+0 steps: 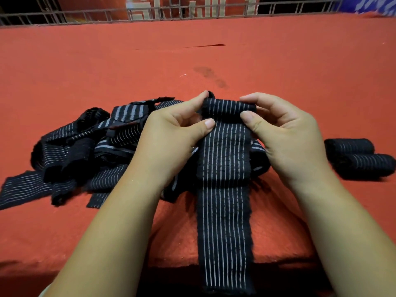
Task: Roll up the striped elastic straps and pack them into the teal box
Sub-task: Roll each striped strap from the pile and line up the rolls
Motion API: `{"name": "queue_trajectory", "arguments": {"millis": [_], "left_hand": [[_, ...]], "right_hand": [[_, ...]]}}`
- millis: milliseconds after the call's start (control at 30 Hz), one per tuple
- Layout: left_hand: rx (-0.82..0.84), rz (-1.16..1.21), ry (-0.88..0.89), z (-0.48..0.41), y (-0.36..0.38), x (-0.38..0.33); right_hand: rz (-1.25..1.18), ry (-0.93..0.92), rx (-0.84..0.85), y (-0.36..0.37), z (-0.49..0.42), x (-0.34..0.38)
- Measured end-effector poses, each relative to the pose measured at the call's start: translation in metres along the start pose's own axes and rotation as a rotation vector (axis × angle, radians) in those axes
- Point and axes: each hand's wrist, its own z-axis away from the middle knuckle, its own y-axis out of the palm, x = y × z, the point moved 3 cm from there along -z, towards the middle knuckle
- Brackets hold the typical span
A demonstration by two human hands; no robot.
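The black white-striped elastic strap [224, 211] looks soft and springy; your left hand [171, 136] and right hand [285, 138] pinch its rolled end's edges.

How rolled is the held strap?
Partly: strap has a short roll at its far end, pinched by left hand and right hand; rest lies flat.

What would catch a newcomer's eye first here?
At centre, the left hand and right hand pinch the rolled end of a black striped strap, whose tail runs toward the camera over the red cloth. A tangled pile of loose straps lies at left; two finished rolls sit at right.
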Motion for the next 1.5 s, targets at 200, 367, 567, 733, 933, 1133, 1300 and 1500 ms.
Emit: {"name": "queue_trajectory", "arguments": {"millis": [200,367,567,733,933,1133,1300,1500], "left_hand": [[0.030,0.058,0.041,-0.002,-0.003,-0.004],[0.078,0.085,0.052,-0.001,-0.004,-0.009],[0.058,0.078,0.023,0.000,0.000,-0.006],[0.032,0.121,0.044,-0.001,0.004,-0.003],[0.020,0.193,0.064,-0.002,0.002,-0.001],[0.059,0.154,0.024,-0.003,0.002,-0.001],[-0.013,0.062,0.002,-0.006,-0.001,0.004],[0.036,0.169,0.005,-0.005,0.002,0.004]], "right_hand": [[-0.025,-0.065,0.007,-0.002,0.000,0.003],[-0.092,-0.085,-0.022,0.002,0.003,0.004],[-0.053,-0.078,-0.057,0.002,0.002,0.003],[-0.065,-0.043,0.020,0.002,0.001,0.003],[-0.097,0.134,0.078,-0.001,0.000,-0.005],[-0.113,0.138,0.075,0.000,-0.002,-0.006],[-0.181,0.110,0.086,0.002,0.001,-0.004],[-0.225,0.117,0.114,0.001,0.000,-0.004]]}}
